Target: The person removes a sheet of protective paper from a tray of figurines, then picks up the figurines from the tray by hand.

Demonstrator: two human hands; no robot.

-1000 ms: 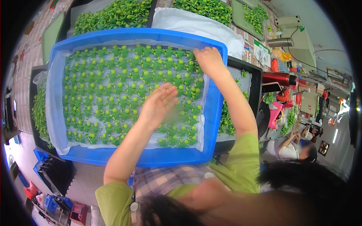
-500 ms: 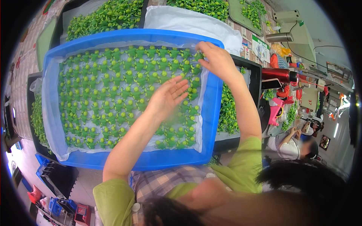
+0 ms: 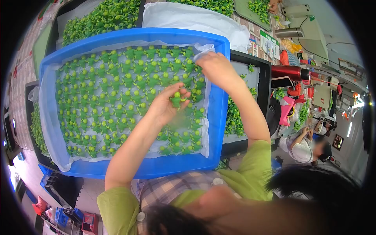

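Observation:
In my left hand [image 3: 159, 109], palm up and fingers curled over the blue tray, lies a small green figure [image 3: 176, 100] with a round yellow-green head. My right hand [image 3: 217, 69] is at the far right corner of the tray, fingertips together beside the end of the back row; whatever they pinch is hidden. The blue tray [image 3: 117, 169] is lined with white paper [image 3: 50, 117]. Rows of the same small green figures [image 3: 105, 98] stand on it, each with a round yellow-green head.
Black trays of piled green pieces [image 3: 109, 19] lie behind, left and right of the blue tray. White paper [image 3: 192, 21] covers one at the back. A red bottle [image 3: 288, 73] and a phone [image 3: 281, 82] are on the right. Another person [image 3: 307, 149] sits farther right.
A green figure now lies in my left hand, which was open and bare before; its fingers have curled. My right hand has shifted slightly down and left at the tray corner.

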